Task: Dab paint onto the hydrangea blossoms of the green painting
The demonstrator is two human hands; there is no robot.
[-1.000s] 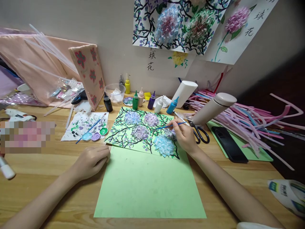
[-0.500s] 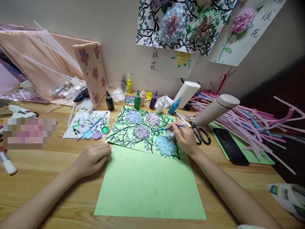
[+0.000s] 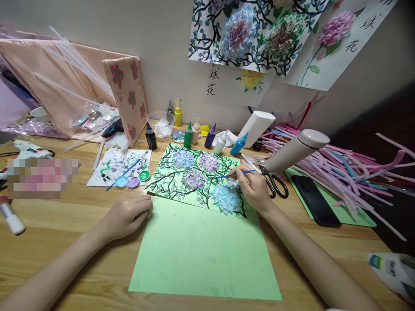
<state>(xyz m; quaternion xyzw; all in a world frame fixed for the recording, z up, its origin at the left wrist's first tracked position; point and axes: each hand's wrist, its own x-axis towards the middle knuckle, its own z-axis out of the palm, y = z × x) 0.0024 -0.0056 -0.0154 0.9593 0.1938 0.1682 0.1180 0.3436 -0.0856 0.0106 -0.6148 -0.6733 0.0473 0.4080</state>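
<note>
My right hand (image 3: 256, 191) pinches a thin blue paintbrush (image 3: 231, 175) over the right part of a painting (image 3: 161, 185) on light green paper. Black branches, green and purple dabs and several textured blue and purple flower heads cover it; my fingers partly hide one flower. The brush tip points left, and I cannot tell if it touches the paper. My left hand (image 3: 131, 217) lies curled on the table beside the left edge of a plain green sheet (image 3: 205, 255), nothing visible in it. Near it, a second brush (image 3: 128, 170) and small blue, purple and green paint dishes (image 3: 133, 183) rest on paint-smeared paper (image 3: 104, 166).
Several paint bottles (image 3: 188, 136) stand behind the painting. To the right are black-handled scissors (image 3: 275, 185), a tumbler (image 3: 296, 149), a phone (image 3: 315, 201) and a heap of pipe cleaners (image 3: 350, 166). A glue gun (image 3: 30, 151) lies at left. Flower pictures (image 3: 240, 34) hang on the wall.
The whole view has shifted slightly to the right. The brush remains in my right hand at nearly the same spot, and my left hand keeps its place.
</note>
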